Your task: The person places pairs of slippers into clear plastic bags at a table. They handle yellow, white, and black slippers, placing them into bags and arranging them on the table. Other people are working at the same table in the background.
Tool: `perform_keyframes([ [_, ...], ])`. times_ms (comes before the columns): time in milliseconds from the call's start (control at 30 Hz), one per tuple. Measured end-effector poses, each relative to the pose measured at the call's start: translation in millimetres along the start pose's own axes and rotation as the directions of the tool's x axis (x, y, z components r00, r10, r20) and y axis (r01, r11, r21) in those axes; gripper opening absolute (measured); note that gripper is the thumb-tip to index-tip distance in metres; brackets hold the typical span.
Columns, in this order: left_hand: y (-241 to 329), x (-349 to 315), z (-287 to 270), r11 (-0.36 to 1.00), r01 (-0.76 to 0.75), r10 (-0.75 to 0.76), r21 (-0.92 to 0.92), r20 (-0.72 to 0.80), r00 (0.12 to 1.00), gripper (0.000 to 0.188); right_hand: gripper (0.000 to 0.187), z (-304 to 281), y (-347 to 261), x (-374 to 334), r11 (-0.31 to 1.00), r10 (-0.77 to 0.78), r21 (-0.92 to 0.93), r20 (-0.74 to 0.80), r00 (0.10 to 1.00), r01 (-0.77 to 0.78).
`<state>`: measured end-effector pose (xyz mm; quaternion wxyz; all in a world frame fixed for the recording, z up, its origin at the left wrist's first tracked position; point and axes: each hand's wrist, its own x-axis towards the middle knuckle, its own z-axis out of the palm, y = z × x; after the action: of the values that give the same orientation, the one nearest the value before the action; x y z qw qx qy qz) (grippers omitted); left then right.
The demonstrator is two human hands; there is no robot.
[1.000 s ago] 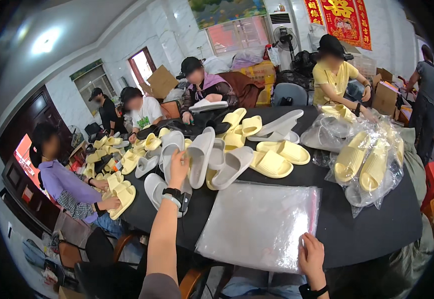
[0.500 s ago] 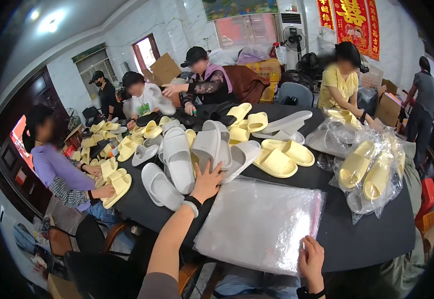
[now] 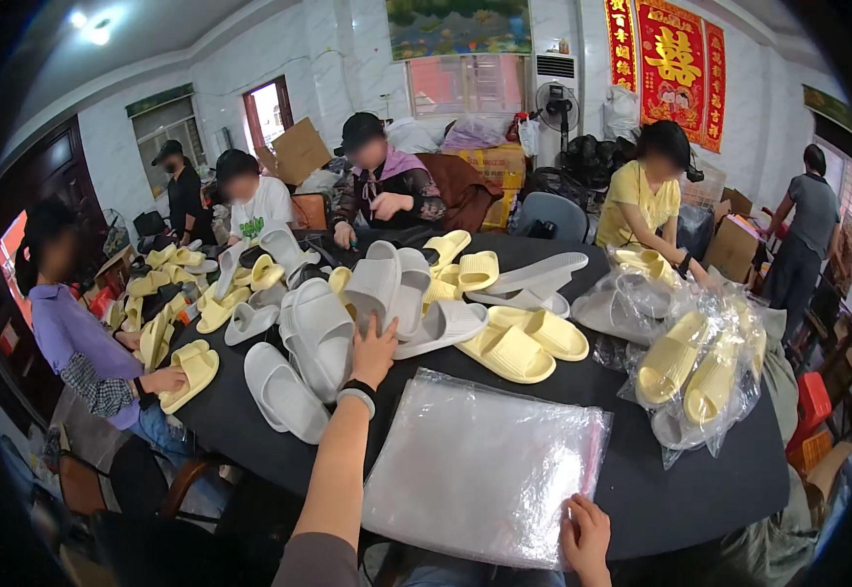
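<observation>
My left hand (image 3: 374, 354) reaches into a heap of slippers. Its fingers are closed on the heel end of a grey slipper (image 3: 375, 279), which leans up against another grey one (image 3: 411, 284). At the near right corner of a stack of clear plastic bags (image 3: 475, 470), my right hand (image 3: 585, 531) has its fingers curled over the edge, the thumb partly hidden. Beside the left hand lie more grey slippers (image 3: 284, 391) and a single grey one (image 3: 445, 328). A pale yellow pair (image 3: 524, 344) rests just beyond the bags.
Bagged yellow and grey slippers (image 3: 700, 367) lie at the right of the black table (image 3: 685, 499). Several people sit around it. One in purple (image 3: 88, 333) at the left handles a yellow slipper (image 3: 191, 377); one in yellow (image 3: 641, 210) reaches toward the bagged slippers.
My left hand's spread fingers have drawn together on the grey slipper, which has shifted slightly away from me. My right hand stays at the bag corner. The whole view has swung a little.
</observation>
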<state>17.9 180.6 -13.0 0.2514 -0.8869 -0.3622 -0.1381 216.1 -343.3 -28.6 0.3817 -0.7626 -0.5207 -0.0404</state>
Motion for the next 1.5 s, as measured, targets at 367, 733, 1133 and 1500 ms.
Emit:
perform_keyframes([
  [367,9.4,-83.4,-85.2,0.941,0.026,-0.068,-0.336,-0.112,0.991,0.046,0.037,2.8,9.2,-3.8,1.0,0.01,0.02,0.006,1.0,-0.01],
  [733,-35.0,-220.3,-76.7,0.922,0.369,-0.338,-0.12,0.216,0.916,0.073,0.036,9.1,14.4,-6.7,0.999,0.046,-0.001,0.035,0.998,-0.046],
  [1133,-116.9,-184.0,-49.7,0.793,0.588,-0.574,-0.161,0.128,0.809,0.061,0.037,10.5,15.7,-7.9,1.0,-0.006,-0.014,0.031,0.999,0.006],
  [1500,5.1,-223.5,-123.5,0.744,0.272,-0.304,-0.611,0.054,0.951,0.064,0.039,14.6,27.3,-9.7,1.0,-0.026,0.01,0.057,0.998,0.026],
])
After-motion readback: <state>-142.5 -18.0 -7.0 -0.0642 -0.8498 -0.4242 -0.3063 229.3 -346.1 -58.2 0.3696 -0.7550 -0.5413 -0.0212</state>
